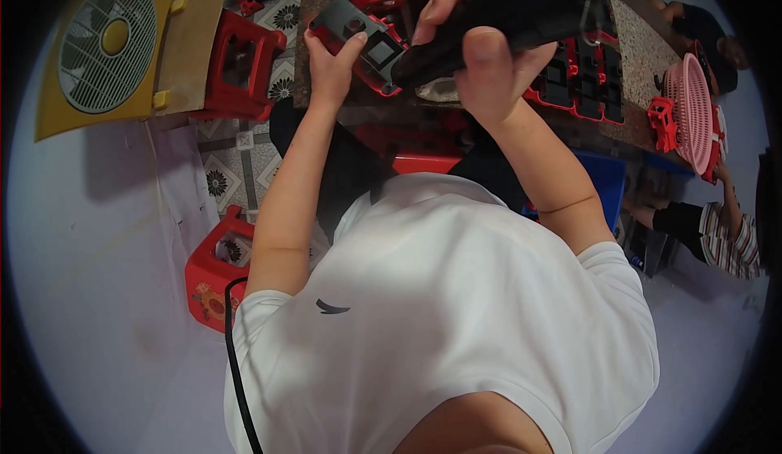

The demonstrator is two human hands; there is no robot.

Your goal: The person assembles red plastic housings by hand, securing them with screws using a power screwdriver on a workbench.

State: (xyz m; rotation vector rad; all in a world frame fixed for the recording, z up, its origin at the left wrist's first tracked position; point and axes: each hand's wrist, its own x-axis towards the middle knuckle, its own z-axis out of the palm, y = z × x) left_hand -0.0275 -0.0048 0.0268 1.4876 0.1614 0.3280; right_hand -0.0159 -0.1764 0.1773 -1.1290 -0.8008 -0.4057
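Observation:
My left hand grips the near left end of a black and red plastic housing, thumb on top, at the table's edge. A black electric screwdriver is wrapped in my right hand. The tool lies tilted, its narrow end toward the right side of the housing and its thick end up at the right, where a metal hanging loop shows. Whether its tip touches the housing is hidden.
More red and black housings lie on the speckled stone table, right and beyond. A pink basket is at the far right, near other people. Red stools and a yellow fan stand left.

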